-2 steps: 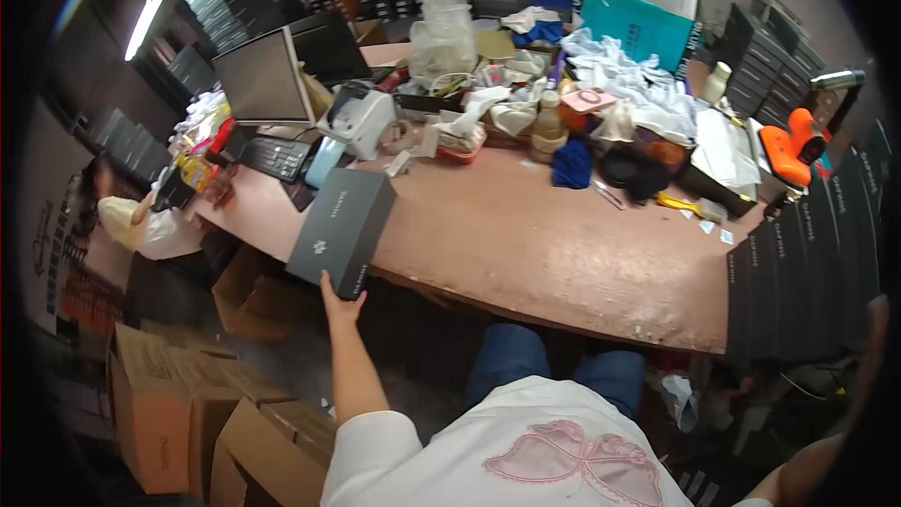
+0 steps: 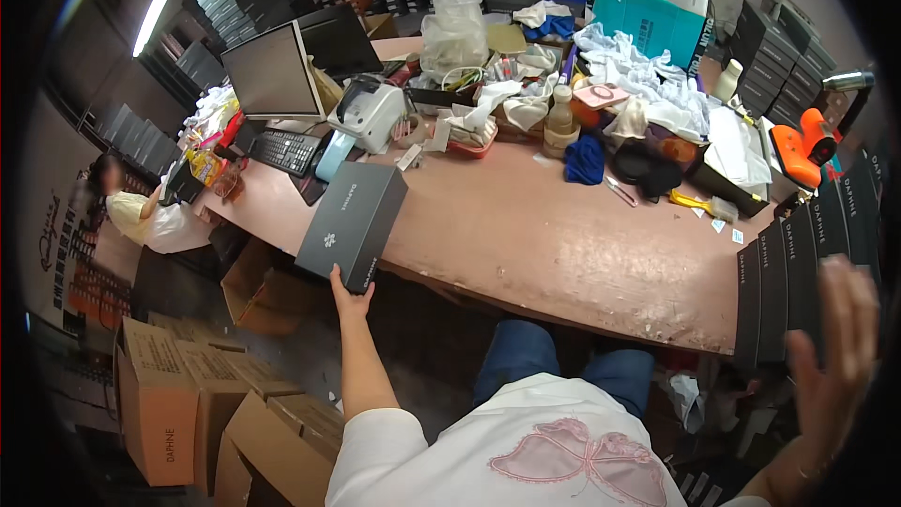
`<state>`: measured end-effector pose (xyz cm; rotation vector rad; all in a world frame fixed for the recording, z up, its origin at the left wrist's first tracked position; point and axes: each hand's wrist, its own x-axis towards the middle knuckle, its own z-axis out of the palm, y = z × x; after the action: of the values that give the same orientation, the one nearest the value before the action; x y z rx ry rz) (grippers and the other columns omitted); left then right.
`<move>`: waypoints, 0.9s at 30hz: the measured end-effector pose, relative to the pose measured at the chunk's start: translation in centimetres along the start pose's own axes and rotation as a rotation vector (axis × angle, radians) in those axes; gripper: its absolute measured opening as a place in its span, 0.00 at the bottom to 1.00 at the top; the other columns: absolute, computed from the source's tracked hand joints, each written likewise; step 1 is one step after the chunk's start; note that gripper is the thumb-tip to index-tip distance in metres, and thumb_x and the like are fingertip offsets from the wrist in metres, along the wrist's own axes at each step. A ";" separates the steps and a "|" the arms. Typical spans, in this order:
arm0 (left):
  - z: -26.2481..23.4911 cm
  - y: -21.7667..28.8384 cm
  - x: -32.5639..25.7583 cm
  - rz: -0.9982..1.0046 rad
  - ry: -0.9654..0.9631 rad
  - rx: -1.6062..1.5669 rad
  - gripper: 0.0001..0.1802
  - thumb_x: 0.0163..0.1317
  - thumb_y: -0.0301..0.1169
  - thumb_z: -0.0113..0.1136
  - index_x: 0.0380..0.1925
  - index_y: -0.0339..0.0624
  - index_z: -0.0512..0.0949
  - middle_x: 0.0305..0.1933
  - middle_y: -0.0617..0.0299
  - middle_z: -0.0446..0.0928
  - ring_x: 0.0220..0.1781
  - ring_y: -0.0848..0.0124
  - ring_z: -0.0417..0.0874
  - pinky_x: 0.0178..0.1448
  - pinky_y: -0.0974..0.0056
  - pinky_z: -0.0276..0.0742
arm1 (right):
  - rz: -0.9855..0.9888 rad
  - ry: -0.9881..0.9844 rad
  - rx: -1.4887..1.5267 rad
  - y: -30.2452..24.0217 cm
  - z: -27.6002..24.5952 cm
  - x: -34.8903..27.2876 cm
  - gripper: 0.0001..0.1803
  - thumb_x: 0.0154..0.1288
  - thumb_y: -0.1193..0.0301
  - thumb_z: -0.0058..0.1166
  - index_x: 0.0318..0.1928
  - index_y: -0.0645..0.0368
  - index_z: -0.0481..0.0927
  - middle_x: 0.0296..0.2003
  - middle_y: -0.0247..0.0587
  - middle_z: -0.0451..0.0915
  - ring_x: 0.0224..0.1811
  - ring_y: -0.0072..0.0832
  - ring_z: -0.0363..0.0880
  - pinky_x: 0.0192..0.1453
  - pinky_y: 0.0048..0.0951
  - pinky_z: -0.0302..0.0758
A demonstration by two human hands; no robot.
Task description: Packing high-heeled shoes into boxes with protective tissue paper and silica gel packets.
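Across the middle of the view, a long pinkish tabletop (image 2: 563,244) is stretching from left to right, its far half crowded and its near half lying mostly bare. Below its left end, brown cardboard cartons (image 2: 188,404) are sitting on the floor, some with flaps standing open; what they hold cannot be made out from this angle. At the right edge, a row of dark flat boxes (image 2: 798,272) is standing on end, packed side by side. On the far left of the tabletop a monitor (image 2: 272,70) is leaning back, with a black keyboard (image 2: 286,150) lying in front of it and a white label printer (image 2: 368,113) sitting just beside.

A dark grey lidded shoe box (image 2: 355,223) is hanging half over the tabletop's near left edge, tilted, its lid closed. The left hand (image 2: 349,299) is gripping its lower corner from underneath, fingers clamped on the box.

Further back, a clear plastic bag (image 2: 455,23) is standing upright, seemingly stuffed with more plastic. White crumpled paper (image 2: 657,84) is piling up near a teal folder (image 2: 648,23).

The right hand (image 2: 840,347) is hovering blurred at the right rim, near the upright boxes, fingers spread apart and holding nothing.
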<state>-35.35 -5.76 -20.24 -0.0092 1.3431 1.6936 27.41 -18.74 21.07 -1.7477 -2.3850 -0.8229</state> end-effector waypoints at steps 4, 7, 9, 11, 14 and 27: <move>2.7 -3.9 -6.1 -0.106 -0.082 -0.154 0.31 0.52 0.53 0.66 0.52 0.53 0.71 0.54 0.65 0.72 0.52 0.65 0.73 0.48 0.54 0.75 | -0.010 -0.216 0.384 -4.3 8.3 1.4 0.32 0.42 0.75 0.67 0.53 0.63 0.74 0.49 0.49 0.75 0.52 0.44 0.74 0.63 0.45 0.67; 5.7 -9.2 -17.3 -0.270 -0.289 -0.241 0.25 0.62 0.50 0.59 0.53 0.49 0.70 0.51 0.57 0.76 0.49 0.59 0.78 0.48 0.53 0.78 | 0.042 -0.438 0.606 -5.5 14.8 -0.5 0.30 0.49 0.70 0.67 0.55 0.61 0.74 0.50 0.48 0.76 0.52 0.46 0.75 0.57 0.41 0.71; 4.0 -15.2 -21.4 -0.590 -0.428 -0.024 0.26 0.67 0.47 0.53 0.55 0.38 0.68 0.51 0.44 0.74 0.44 0.54 0.81 0.51 0.49 0.79 | 0.108 -0.642 0.918 -7.0 19.0 -0.9 0.31 0.57 0.64 0.63 0.59 0.64 0.70 0.50 0.55 0.76 0.51 0.53 0.75 0.55 0.44 0.72; 3.8 -17.1 -24.7 -0.507 -0.748 0.631 0.16 0.66 0.35 0.57 0.45 0.33 0.74 0.43 0.51 0.79 0.39 0.64 0.82 0.45 0.59 0.81 | 0.151 -0.606 0.959 -9.0 25.0 -2.7 0.32 0.62 0.61 0.59 0.62 0.65 0.67 0.52 0.60 0.75 0.53 0.54 0.74 0.57 0.43 0.71; 6.1 -14.6 -23.7 -0.126 -0.641 0.829 0.14 0.63 0.30 0.62 0.43 0.32 0.77 0.37 0.61 0.80 0.36 0.76 0.80 0.41 0.69 0.79 | 0.484 -0.501 1.392 -12.1 33.3 -6.8 0.33 0.64 0.60 0.56 0.64 0.67 0.65 0.54 0.63 0.74 0.56 0.51 0.74 0.60 0.41 0.70; 19.5 -23.1 -22.9 -0.740 -0.915 0.595 0.37 0.58 0.56 0.61 0.62 0.49 0.66 0.54 0.62 0.71 0.56 0.62 0.73 0.58 0.47 0.71 | 0.924 -0.738 1.735 -6.1 34.6 -10.2 0.31 0.61 0.43 0.56 0.23 0.61 0.76 0.16 0.33 0.71 0.17 0.22 0.66 0.22 0.25 0.62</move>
<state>2.49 -6.75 -18.02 0.4913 0.8931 0.4954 34.08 -12.98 -14.39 -1.6939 -0.9933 1.6274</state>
